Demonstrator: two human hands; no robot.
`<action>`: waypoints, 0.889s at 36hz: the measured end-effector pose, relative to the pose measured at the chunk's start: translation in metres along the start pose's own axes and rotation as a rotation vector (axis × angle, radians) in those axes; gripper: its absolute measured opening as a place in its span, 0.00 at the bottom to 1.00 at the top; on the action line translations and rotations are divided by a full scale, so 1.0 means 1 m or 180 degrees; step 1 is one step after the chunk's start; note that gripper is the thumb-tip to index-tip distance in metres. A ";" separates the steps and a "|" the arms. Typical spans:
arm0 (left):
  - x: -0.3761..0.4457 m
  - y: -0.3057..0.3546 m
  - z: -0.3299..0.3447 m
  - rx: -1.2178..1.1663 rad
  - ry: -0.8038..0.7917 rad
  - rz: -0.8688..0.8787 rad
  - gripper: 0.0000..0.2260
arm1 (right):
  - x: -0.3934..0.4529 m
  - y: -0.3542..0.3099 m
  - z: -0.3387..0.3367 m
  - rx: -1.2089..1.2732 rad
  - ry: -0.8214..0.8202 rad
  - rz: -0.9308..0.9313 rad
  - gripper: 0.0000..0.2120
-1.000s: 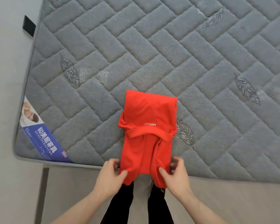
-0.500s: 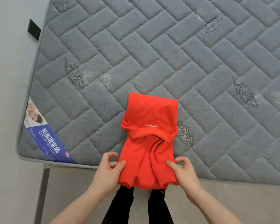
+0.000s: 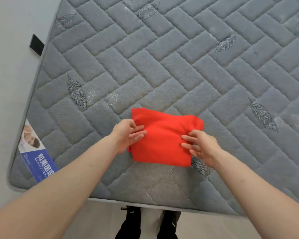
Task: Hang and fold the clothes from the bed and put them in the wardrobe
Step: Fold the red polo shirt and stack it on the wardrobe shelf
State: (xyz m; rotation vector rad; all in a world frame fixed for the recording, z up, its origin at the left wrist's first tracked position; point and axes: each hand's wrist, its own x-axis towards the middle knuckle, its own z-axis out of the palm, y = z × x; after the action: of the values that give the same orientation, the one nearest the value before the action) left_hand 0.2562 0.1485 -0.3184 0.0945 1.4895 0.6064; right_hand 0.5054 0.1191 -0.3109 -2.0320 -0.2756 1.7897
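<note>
Red garment [image 3: 164, 140] lies folded into a compact rectangle on the bed [image 3: 179, 66], close to the near edge and left of its middle. It sits flat on the grey quilted mattress, probably placed there for a firm surface to crease against within easy reach from the bedside.

Left hand [image 3: 128, 133] is at the garment's left edge, fingers fairly straight and loosely spread, fingertips lying on the top layer. The thumb seems to sit at the upper fold; cannot tell if it pinches cloth.

Right hand [image 3: 202, 145] is at the right edge, fingers spread wide and only slightly bent, tips touching the fabric. No grip visible.

Both hands bracket the bundle from opposite sides, likely pressing the last fold flat or squaring the edges. That's a judgement. Folding looks nearly done for this piece; the wardrobe is not in view, so putting it away is not yet done.

Blue printed label [image 3: 40, 163] sits at the bed's near-left corner. Black shoes [image 3: 150, 219] show on the floor [image 3: 214, 226] below the near edge. A black patch [image 3: 37, 44] sits on the wall beside the left edge.
</note>
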 end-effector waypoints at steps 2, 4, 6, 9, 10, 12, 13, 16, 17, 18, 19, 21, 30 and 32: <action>0.015 -0.003 0.002 0.0627 0.0248 0.0178 0.05 | 0.012 0.003 0.004 -0.0463 0.0197 -0.0143 0.09; 0.029 -0.007 0.000 0.1340 0.0568 0.0441 0.12 | 0.020 0.006 0.006 -0.0782 0.0518 -0.0374 0.21; 0.038 -0.008 -0.005 0.2171 0.1007 0.0804 0.27 | 0.026 0.010 0.004 -0.1165 0.1037 -0.0792 0.37; 0.037 -0.009 -0.006 0.2721 0.1243 0.1627 0.31 | 0.028 0.015 0.000 -0.1892 0.1437 -0.1855 0.44; 0.038 -0.009 -0.005 0.2804 0.1040 0.1881 0.32 | 0.030 0.017 -0.002 -0.2075 0.1336 -0.2159 0.43; 0.041 -0.009 -0.004 0.3128 0.0482 0.2090 0.41 | 0.036 0.019 -0.003 -0.2454 0.0962 -0.2441 0.40; 0.044 -0.008 -0.003 0.3312 0.0246 0.2052 0.46 | 0.040 0.019 -0.004 -0.2650 0.0786 -0.2452 0.39; 0.055 -0.002 -0.001 0.3537 -0.0186 0.1511 0.57 | 0.054 0.014 -0.004 -0.2588 0.0313 -0.1980 0.39; 0.058 0.001 0.000 0.3630 -0.0229 0.1395 0.57 | 0.058 0.010 -0.004 -0.2351 0.0189 -0.1699 0.39; 0.061 0.004 0.002 0.3723 -0.0247 0.1331 0.55 | 0.062 0.007 -0.004 -0.2130 0.0105 -0.1470 0.39; 0.063 0.006 0.003 0.3686 -0.0282 0.1270 0.51 | 0.065 0.005 -0.004 -0.1960 0.0058 -0.1316 0.38; 0.067 0.008 0.005 0.3229 -0.0425 0.1055 0.36 | 0.072 0.009 -0.004 -0.1503 -0.0005 -0.1120 0.30; 0.066 -0.016 0.003 0.0908 -0.0697 -0.0079 0.17 | 0.064 0.039 0.001 0.0592 0.0009 -0.0546 0.20; 0.068 -0.032 0.005 0.0659 -0.0314 0.0145 0.17 | 0.059 0.051 0.005 0.0159 0.0818 -0.1098 0.25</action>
State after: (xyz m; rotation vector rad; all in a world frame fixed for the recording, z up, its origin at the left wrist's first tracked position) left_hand 0.2686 0.1525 -0.3925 0.3151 1.4539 0.4758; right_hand 0.5032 0.0992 -0.3863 -2.0080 -0.4654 1.3034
